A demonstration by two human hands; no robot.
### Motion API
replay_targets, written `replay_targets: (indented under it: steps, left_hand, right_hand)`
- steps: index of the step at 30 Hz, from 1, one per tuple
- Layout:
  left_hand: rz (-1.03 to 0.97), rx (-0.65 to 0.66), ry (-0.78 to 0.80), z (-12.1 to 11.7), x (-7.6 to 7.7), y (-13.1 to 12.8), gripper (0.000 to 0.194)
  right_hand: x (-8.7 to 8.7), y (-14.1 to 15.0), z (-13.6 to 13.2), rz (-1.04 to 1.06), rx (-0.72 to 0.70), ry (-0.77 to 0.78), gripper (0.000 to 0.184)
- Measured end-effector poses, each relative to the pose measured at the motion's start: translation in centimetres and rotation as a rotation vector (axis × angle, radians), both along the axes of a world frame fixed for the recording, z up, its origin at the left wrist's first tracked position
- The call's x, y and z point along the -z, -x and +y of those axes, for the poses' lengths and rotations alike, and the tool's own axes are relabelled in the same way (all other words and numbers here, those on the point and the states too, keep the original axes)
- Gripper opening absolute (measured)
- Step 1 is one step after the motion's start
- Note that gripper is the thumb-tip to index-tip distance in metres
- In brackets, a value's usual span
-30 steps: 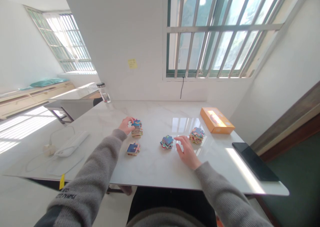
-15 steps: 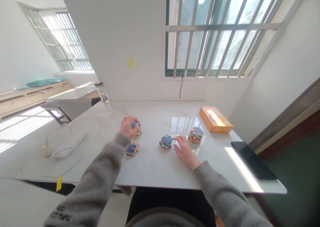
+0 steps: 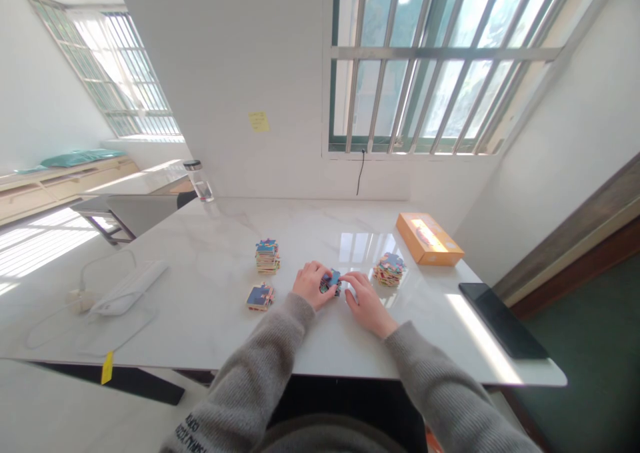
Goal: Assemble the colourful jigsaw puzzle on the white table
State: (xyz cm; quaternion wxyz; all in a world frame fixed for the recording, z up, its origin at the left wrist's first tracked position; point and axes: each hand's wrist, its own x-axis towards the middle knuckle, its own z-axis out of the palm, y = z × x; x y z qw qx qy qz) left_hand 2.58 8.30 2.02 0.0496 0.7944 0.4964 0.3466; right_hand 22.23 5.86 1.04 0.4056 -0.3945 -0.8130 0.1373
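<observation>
My left hand (image 3: 313, 285) is curled over the small middle pile of jigsaw puzzle pieces (image 3: 332, 281), thumb and fingers closed on the top blue piece and hiding part of the pile. On the pile's other side is my right hand (image 3: 364, 300), fingers apart and holding nothing, the index fingertip at the pile's right edge. To the left stand a tall, neat stack of puzzle pieces (image 3: 268, 257) and, nearer me, a lower stack (image 3: 260, 296). A looser, taller heap of pieces (image 3: 389, 270) lies just beyond my right hand.
An orange box (image 3: 430, 240) sits at the back right of the white table (image 3: 300, 220). A black tablet (image 3: 501, 320) lies along the right edge. At the left are a white power strip (image 3: 129, 290) with cables and, farther back, a clear bottle (image 3: 199, 181).
My left hand has left the tall left stack and come right to the middle pile. My right hand has barely moved. The view has shifted slightly.
</observation>
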Motion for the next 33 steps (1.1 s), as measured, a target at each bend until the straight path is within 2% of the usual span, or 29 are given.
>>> replay_targets:
  steps: [5, 9, 11, 14, 18, 24, 28, 33]
  left_hand:
    - [-0.132, 0.08, -0.036, 0.4, 0.5, 0.5, 0.022]
    - [-0.218, 0.18, -0.118, 0.2, 0.2, 0.7, 0.023]
    - [-0.254, 0.245, -0.137, -0.1, 0.0, 0.7, 0.022]
    - [-0.321, 0.307, -0.121, -0.4, -0.1, 0.9, 0.023]
    - [-0.399, 0.33, -0.042, -0.7, 0.0, 1.0, 0.024]
    - [-0.357, 0.409, -0.049, -0.8, 0.1, 1.0, 0.037]
    - [-0.307, 0.385, -0.063, -1.1, 0.1, 1.0, 0.039]
    - [-0.229, 0.2, -0.041, -1.7, -0.2, 1.4, 0.045]
  right_hand:
    - [-0.1, 0.0, -0.1, 0.025, -0.002, 0.002, 0.038]
    - [-0.3, 0.0, -0.3, 0.086, 0.048, 0.0, 0.044]
    - [-0.4, -0.1, -0.3, 0.08, 0.018, -0.029, 0.046]
    - [-0.4, -0.3, -0.2, 0.06, -0.055, -0.058, 0.044]
    - [-0.5, -0.5, -0.3, 0.068, -0.072, -0.047, 0.044]
    - [-0.7, -0.5, -0.6, 0.057, -0.082, -0.052, 0.047]
    - [-0.8, -0.4, -0.7, 0.042, -0.092, -0.045, 0.049]
    - [-1.0, -0.4, -0.9, 0.096, -0.006, -0.03, 0.054]
